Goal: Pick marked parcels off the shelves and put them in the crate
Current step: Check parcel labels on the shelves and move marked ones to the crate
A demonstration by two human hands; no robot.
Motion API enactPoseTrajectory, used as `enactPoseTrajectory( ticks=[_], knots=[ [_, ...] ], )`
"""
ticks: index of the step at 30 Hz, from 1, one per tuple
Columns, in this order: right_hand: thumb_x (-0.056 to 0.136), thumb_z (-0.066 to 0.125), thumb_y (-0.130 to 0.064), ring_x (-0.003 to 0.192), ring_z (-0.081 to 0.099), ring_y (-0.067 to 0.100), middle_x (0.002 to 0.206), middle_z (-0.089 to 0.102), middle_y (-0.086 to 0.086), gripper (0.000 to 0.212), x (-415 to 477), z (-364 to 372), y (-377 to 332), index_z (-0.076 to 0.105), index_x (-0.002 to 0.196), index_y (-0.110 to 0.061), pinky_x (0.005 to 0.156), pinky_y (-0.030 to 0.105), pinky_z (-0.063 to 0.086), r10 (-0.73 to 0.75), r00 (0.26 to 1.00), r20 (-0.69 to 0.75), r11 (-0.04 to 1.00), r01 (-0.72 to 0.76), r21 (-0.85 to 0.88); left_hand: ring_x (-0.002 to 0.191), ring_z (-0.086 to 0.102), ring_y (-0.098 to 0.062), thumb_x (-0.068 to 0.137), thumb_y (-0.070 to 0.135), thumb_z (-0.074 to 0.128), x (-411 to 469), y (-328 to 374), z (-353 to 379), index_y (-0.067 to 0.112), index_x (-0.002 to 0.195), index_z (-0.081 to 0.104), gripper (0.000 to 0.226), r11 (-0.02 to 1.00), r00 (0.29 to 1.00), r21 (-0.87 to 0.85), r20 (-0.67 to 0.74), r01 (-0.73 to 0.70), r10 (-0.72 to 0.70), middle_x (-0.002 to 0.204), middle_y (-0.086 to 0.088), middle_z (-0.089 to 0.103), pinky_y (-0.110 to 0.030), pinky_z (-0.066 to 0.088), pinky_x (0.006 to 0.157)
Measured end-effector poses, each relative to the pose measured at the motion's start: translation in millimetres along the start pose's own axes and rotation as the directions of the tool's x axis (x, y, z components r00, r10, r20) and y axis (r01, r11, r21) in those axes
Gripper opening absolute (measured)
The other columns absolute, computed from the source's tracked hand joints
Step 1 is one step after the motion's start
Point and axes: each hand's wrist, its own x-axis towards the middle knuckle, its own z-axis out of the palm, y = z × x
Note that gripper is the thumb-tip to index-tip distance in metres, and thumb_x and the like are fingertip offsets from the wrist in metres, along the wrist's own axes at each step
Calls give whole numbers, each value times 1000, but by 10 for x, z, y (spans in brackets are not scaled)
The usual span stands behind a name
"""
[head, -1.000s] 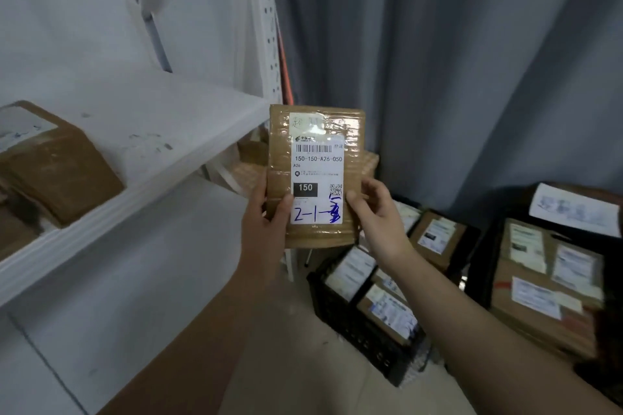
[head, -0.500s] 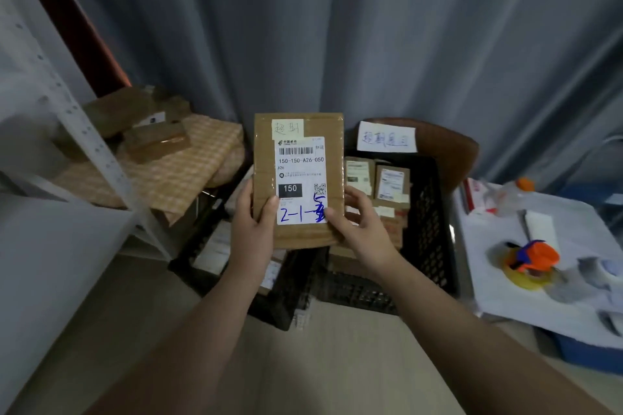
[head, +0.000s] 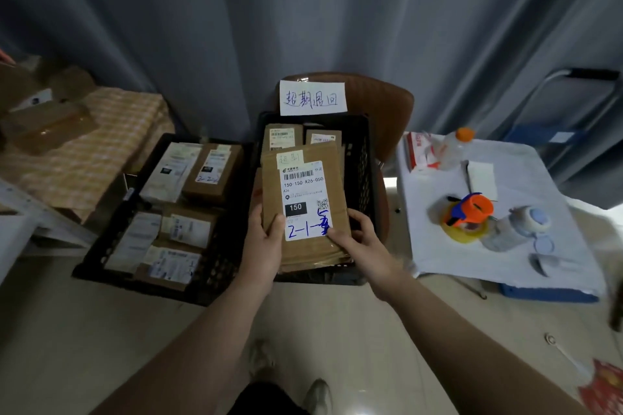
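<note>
Holding parcel [head: 305, 199] lower than before, over crate [head: 361, 162]

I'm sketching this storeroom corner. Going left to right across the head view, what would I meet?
Checked cloth bearing brown parcels → black floor crate full of parcels → held parcel, over the signed crate → orange tape dispenser on the white-covered table.

I work in a parcel sorting room: black crates [head: 365, 175] at frame centre hold labelled parcels [head: 212, 175]; shelving [head: 37, 212] stands at the left edge.
</note>
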Motion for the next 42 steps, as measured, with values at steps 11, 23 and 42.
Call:
enactPoseTrajectory(
  ticks=[11, 23, 42],
  knots=[
    [89, 63, -31, 101, 62, 13, 116, 61, -3, 52, 1097, -151, -121, 41, 135, -35, 81, 32, 53, 96, 992, -81, 988, -85, 128, 113, 52, -9, 98, 33, 47, 1063, 29, 94, 34, 145, 30, 49, 994, 976, 72, 197, 82, -95, 131, 6, 53, -31, 46, 94],
    [82, 67, -38, 100, 67, 15, 106, 72, -4, 32, 2484, -787, -813, 61, 109, -52, 92, 35, 49, 80, 994, 72, 982, -66, -175, 127, 43, -15, 81, 42, 70, 2901, 554, 293, 36, 143, 27, 77, 968, 948, 249, 314, -37, -45, 143, 4, 38, -39, 46, 98],
    [89, 63, -37, 128, 41, 24, 143, 38, 6, 55, 3389, -995, -896, 40, 138, -24, 105, 38, 39, -247, 903, -352, 786, -26, -618, 89, 60, -13, 93, 35, 57, 3208, 392, 894, 18, 120, 44, 35, 912, 971, 406, 237, -61, -40, 104, 6, 57, -31, 54, 72]
  ],
)
